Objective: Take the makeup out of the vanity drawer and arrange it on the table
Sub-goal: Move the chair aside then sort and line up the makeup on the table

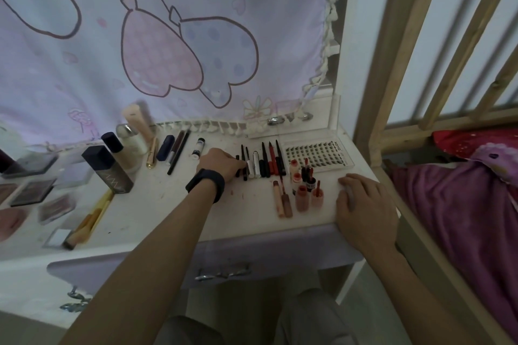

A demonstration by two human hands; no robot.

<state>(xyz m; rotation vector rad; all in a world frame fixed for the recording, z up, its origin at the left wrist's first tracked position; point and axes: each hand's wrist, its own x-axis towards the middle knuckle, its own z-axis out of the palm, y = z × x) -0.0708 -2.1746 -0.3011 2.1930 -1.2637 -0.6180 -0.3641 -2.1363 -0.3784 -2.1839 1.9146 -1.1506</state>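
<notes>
Looks nearly finished (drawer closed), with makeup ranged across the table, left hand pinching a black liner in the pencil row, right hand curled round a grey stick.

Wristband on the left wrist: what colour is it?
The wristband is black; the head view shows it best.

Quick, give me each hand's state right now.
Left hand: fingertips at the black pens; grip cannot be told.
Right hand: resting on the table, fingers curled round a slim grey stick.
</notes>
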